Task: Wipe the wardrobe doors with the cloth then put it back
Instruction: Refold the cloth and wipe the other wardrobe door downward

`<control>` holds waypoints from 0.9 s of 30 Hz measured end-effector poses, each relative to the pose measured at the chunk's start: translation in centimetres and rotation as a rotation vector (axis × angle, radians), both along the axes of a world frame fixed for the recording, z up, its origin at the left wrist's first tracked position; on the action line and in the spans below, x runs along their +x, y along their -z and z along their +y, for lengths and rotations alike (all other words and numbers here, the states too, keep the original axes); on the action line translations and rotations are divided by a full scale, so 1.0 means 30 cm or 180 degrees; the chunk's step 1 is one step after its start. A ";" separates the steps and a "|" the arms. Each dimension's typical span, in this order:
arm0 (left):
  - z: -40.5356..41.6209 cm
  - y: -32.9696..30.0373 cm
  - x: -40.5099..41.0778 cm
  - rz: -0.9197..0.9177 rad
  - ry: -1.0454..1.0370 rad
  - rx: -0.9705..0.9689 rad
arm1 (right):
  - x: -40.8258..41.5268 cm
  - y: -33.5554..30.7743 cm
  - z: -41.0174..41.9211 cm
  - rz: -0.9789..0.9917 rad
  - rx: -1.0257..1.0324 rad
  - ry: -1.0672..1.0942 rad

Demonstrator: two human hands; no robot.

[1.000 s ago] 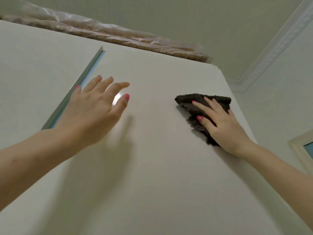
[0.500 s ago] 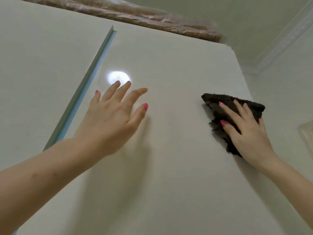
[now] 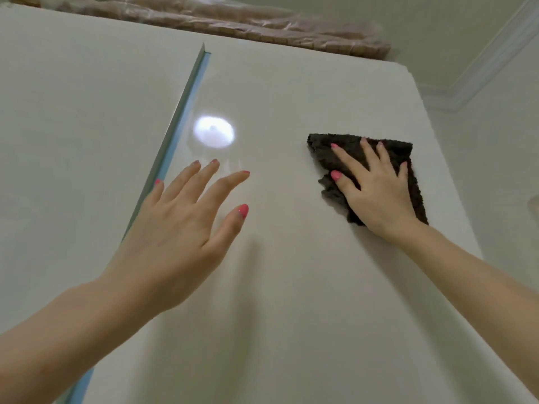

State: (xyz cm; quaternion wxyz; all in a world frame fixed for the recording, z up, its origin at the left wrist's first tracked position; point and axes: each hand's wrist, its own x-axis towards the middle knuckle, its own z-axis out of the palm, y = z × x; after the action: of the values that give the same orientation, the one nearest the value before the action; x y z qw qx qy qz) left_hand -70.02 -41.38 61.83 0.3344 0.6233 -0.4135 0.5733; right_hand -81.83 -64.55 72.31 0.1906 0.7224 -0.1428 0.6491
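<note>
I look up at a tall cream wardrobe door (image 3: 291, 287). My right hand (image 3: 376, 193) lies flat on a dark brown fluffy cloth (image 3: 329, 158) and presses it against the upper right part of the door, near the door's right edge. My left hand (image 3: 178, 231) is raised in front of the door with its fingers spread and holds nothing; whether it touches the surface I cannot tell. A second cream door (image 3: 73, 141) lies to the left, beyond a pale blue edge strip (image 3: 175, 126).
A plastic-wrapped brown bundle (image 3: 262, 27) lies along the wardrobe's top. A bright round light reflection (image 3: 214, 132) shows on the door above my left hand. The ceiling with white cornice (image 3: 481, 68) and a wall are at the right.
The cloth under my right hand has slid right and a little down on the door. My left hand has shifted right and lower, uncovering the light reflection. The view has tilted.
</note>
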 end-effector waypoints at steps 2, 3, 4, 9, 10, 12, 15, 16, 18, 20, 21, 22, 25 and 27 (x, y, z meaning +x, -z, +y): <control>0.003 0.013 0.013 0.0063 0.0070 -0.0013 | 0.035 0.151 0.050 0.0326 -0.0660 -0.0143; 0.001 0.018 0.018 0.0092 0.0112 -0.0034 | 0.055 0.241 0.079 0.0593 -0.1032 -0.0200; -0.003 0.022 0.021 0.0101 0.0134 -0.0051 | 0.073 0.328 0.101 0.0892 -0.1390 -0.0184; -0.028 0.033 0.031 0.0050 0.0124 0.0038 | 0.105 0.384 0.121 0.1553 -0.2102 -0.0040; -0.024 0.034 0.036 0.0018 0.0140 0.0042 | 0.116 0.331 0.134 0.1467 -0.1990 -0.0052; 0.003 0.038 0.055 -0.0062 0.0112 0.0036 | 0.151 0.191 0.184 0.1140 -0.1524 -0.0143; 0.081 0.051 0.098 -0.0047 0.0058 0.0052 | 0.230 -0.007 0.293 0.0679 -0.0619 -0.0216; 0.114 0.059 0.114 0.0005 0.0063 0.0042 | 0.260 -0.047 0.330 0.0581 -0.0424 -0.0216; 0.174 0.073 0.141 0.0094 0.0007 0.0043 | 0.309 -0.067 0.390 0.0460 -0.0307 -0.0168; 0.219 0.077 0.163 0.0111 -0.0076 0.0058 | 0.354 -0.010 0.437 0.0521 -0.0446 -0.0155; 0.233 0.076 0.171 0.0108 -0.0081 0.0058 | 0.376 0.044 0.458 0.0593 -0.0616 -0.0181; 0.238 0.072 0.173 0.0110 -0.0061 0.0048 | 0.391 0.107 0.474 0.0668 -0.0880 -0.0224; 0.254 0.069 0.179 0.0102 -0.0029 0.0047 | 0.437 0.292 0.516 0.0986 -0.1686 -0.0272; 0.262 0.076 0.178 0.0046 -0.0085 0.0146 | 0.436 0.312 0.510 0.1268 -0.1712 -0.0209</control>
State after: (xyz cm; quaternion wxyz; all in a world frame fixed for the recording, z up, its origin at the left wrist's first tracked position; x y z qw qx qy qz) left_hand -64.70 -33.53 59.55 0.3153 0.6403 -0.4159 0.5636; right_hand -68.75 -49.25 62.96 0.3776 0.7631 0.0970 0.5154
